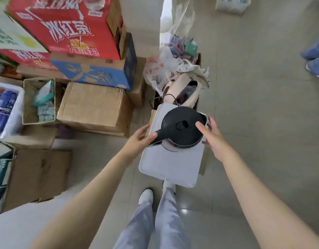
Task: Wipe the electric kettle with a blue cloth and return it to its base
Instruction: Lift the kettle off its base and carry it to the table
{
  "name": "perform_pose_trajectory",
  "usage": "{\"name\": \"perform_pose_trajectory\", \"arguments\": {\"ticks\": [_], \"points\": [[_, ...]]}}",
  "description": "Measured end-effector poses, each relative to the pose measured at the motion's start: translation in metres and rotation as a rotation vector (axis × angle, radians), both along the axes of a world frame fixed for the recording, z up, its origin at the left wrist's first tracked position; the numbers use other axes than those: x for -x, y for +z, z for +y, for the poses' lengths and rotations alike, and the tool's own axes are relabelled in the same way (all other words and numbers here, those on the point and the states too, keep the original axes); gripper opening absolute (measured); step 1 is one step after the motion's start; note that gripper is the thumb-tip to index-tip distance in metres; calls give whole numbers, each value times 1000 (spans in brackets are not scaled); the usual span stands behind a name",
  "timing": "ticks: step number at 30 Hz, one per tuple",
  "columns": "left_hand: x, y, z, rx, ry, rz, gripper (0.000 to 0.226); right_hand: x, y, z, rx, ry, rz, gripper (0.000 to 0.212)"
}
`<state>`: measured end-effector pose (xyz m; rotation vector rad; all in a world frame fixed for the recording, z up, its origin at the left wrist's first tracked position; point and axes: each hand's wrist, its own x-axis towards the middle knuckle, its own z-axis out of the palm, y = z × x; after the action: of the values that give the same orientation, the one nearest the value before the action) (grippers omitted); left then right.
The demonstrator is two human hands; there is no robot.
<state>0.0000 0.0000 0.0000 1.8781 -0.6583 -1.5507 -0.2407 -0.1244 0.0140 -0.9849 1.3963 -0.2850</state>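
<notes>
An electric kettle (182,128) with a black lid and pale body stands on a small white table (170,165). Its black handle points left. My left hand (140,139) is closed around that handle. My right hand (211,133) rests against the kettle's right side, fingers spread, thumb on the lid's edge. A black cord runs from behind the kettle toward the back. The base is hidden under the kettle, and no blue cloth is in view.
Cardboard boxes (94,106) and red and blue drink cartons (68,26) are stacked to the left. A pale bag (184,90) and plastic bags (160,69) lie behind the table. My legs stand just below the table. Another person's feet (315,58) are at the right edge.
</notes>
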Motion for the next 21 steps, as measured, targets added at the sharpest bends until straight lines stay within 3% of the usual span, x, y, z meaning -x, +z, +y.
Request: {"name": "perform_pose_trajectory", "arguments": {"ticks": [8, 16, 21], "points": [[19, -13, 0, 21, 16, -152, 50, 2, -21, 1, -68, 42, -148, 72], [21, -7, -8, 66, 25, -185, 26, 1, -17, -6, -21, 22, -147, 71], [22, 33, -5, 111, 52, -189, 33, 4, 24, -2, 10, 40, -160, 52]]}}
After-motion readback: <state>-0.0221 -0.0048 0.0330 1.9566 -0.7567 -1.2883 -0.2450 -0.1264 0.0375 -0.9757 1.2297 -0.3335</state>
